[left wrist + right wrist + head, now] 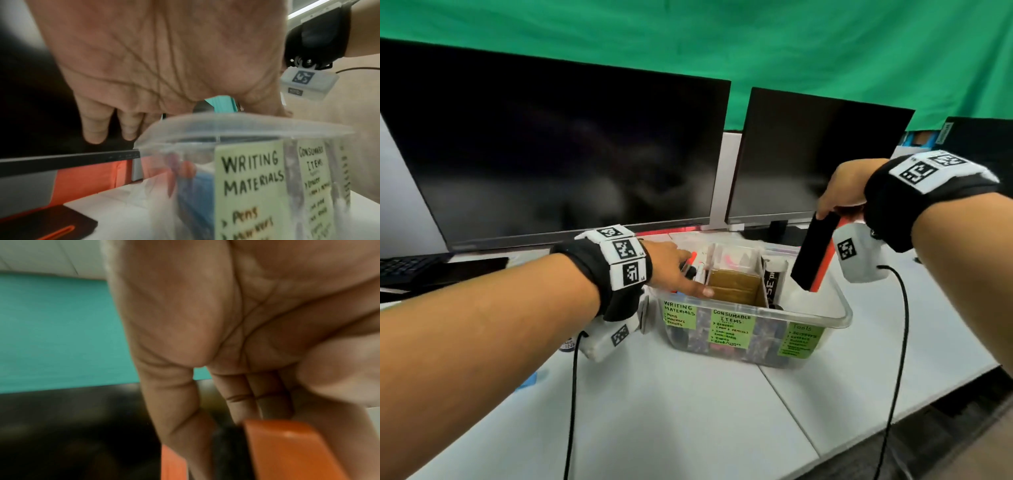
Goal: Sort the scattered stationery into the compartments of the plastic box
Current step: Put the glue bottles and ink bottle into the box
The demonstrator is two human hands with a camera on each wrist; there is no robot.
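Desk (pixel 688 411), white, runs under your forearms at 6 o'clock. Just past it, dead centre, sits the clear plastic box (pixel 839 310), three green labels on its near wall: writing materials at 9 o'clock, consumable items in the middle, tools at 3 o'clock. Your left hand (pixel 674 270) lies over the box's 9 o'clock corner, fingers straight and relaxed, thumb along the near rim, fingertips over the markers (pixel 697 269) standing in the writing compartment; nothing gripped. A cardboard insert (pixel 736 286) fills the middle compartment. Your right hand (pixel 849 188) is raised at 2 o'clock, fingers and thumb clamped on the top end of a black-and-orange stapler (pixel 813 251), which hangs tilted with its lower end above the tools compartment; whether it touches the box, you cannot tell. Beyond, two dark monitors (pixel 558 157) stand at 12 o'clock, a keyboard (pixel 404 267) at 9 o'clock, green backdrop (pixel 688 37) farthest.
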